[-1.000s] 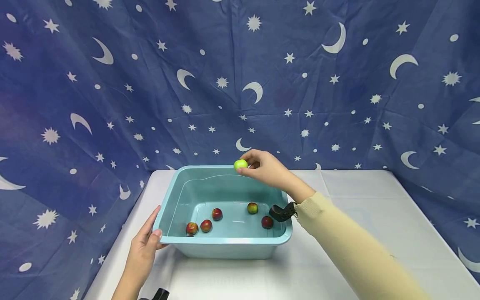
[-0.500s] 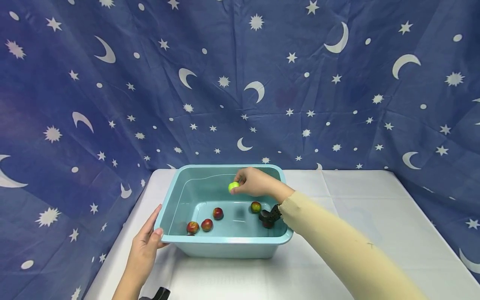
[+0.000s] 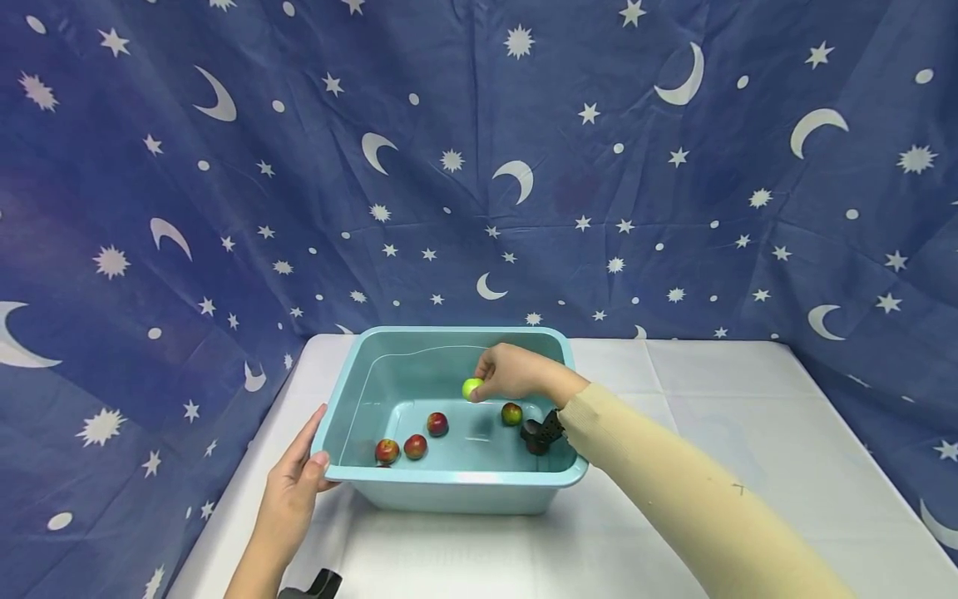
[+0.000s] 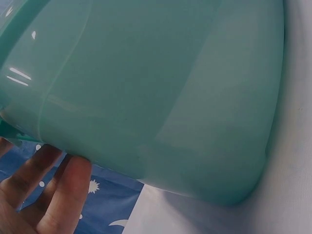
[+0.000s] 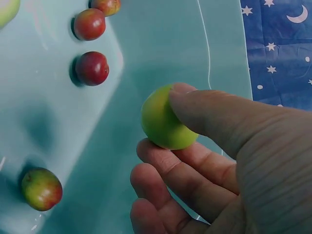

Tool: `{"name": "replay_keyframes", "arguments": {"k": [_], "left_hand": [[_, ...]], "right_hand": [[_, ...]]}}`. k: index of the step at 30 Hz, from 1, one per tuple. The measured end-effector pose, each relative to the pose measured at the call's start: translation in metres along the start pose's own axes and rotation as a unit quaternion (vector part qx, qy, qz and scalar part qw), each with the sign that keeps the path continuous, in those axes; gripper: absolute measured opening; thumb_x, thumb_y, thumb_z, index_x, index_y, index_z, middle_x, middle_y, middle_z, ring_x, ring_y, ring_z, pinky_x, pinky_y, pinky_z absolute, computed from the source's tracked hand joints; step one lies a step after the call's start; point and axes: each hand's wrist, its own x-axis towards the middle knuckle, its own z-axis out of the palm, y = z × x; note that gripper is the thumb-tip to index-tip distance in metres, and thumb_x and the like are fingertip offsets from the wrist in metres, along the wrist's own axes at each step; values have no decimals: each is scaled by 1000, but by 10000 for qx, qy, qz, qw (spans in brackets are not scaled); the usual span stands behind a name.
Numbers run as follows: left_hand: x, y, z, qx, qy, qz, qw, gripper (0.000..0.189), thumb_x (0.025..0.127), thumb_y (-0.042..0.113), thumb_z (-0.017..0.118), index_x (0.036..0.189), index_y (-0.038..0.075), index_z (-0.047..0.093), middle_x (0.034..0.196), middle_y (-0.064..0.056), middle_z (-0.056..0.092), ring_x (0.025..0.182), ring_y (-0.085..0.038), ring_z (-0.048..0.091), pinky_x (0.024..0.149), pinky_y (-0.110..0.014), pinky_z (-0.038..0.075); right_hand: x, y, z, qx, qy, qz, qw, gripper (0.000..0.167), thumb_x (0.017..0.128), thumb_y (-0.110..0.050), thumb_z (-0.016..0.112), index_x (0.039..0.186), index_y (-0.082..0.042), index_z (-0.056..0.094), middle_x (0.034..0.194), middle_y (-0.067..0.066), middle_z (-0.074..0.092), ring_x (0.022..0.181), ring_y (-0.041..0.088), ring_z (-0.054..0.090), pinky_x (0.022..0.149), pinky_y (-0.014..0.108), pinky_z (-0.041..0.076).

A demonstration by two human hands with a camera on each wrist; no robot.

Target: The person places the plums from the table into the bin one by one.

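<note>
In the head view a light blue-green plastic basin stands on the table. My left hand grips its front-left corner, thumb on the rim and fingers along the outer wall. The left wrist view shows those fingers at the basin's side. My right hand is inside the basin, above its floor. It pinches a small green apple between thumb and fingertips. Below lie several small apples: a red one, two more red ones near the front left, and a green-red one.
A dark wrist-worn device partly covers another red apple at the basin's right. Against the left wall, a pale green fruit is cut by the right wrist view's edge. A white cloth covers the table; a blue star-and-moon curtain hangs behind.
My right hand has come down from above the back rim into the basin with the green apple, then shifted slightly right and lower. The left hand stays on the corner.
</note>
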Motion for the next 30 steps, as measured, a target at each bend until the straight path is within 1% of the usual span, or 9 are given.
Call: {"name": "replay_keyframes", "arguments": {"k": [3,6,8,10,14,17,20,25,30], "left_hand": [[1,0,1,25,-28,10,10000,52,102,11,42,151,25,35,152,-8,35,113,-10,55,74,-29,57],[3,0,1,28,-47,35,10000,52,101,11,42,151,23,35,152,-7,34,113,-10,55,74,-29,57],[4,-1,2,7,-37,26,10000,52,101,11,42,151,25,36,152,-6,35,113,-9,55,74,-29,57],[5,-2,3,-2,-28,32,10000,52,101,11,42,151,23,36,152,-6,36,113,-9,55,73,-29,57],[6,-4,4,-15,-10,59,10000,51,101,10,42,151,21,37,151,-6,37,113,-8,55,73,-28,57],[7,-5,4,34,-9,94,9999,51,101,10,42,151,22,37,151,-7,37,112,-8,55,73,-28,57],[8,-5,3,102,3,136,9999,51,102,10,42,151,23,37,150,-9,38,111,-7,56,74,-28,57],[11,-5,-2,236,6,194,9995,51,103,10,42,151,25,36,150,-11,37,108,-6,57,73,-29,57],[13,-4,-7,451,-105,247,9986,50,104,11,41,152,23,34,150,-15,36,106,-3,58,72,-31,58]], "right_hand": [[-2,0,-1,80,-52,48,9999,20,84,-22,76,96,-8,67,85,0,66,74,18,61,68,28,51],[-3,1,-2,27,-26,81,10000,25,85,-23,75,101,-7,66,89,-1,66,80,18,62,73,29,51],[-5,0,-3,-62,61,68,9999,26,86,-24,74,104,-7,66,93,-1,66,85,16,62,77,30,51],[-8,-1,-5,-149,187,43,9997,27,87,-27,73,106,-9,66,95,-3,65,89,12,60,81,31,50],[-19,-1,-9,-204,467,-57,9987,28,89,-30,71,108,-10,66,96,-4,64,90,12,59,83,32,50],[-30,2,-14,-231,754,-199,9967,29,90,-31,69,109,-10,65,95,-4,64,89,12,59,83,33,50],[-42,4,-20,-205,1153,-321,9926,28,91,-32,67,111,-12,65,98,-3,64,91,13,60,82,34,50],[-61,8,-27,-96,1881,-372,9814,29,91,-33,66,116,-16,65,111,0,65,94,15,60,81,35,51],[-76,14,-30,-225,2408,-361,9696,34,92,-37,65,120,-17,63,118,-1,62,102,21,59,84,40,50]]}}
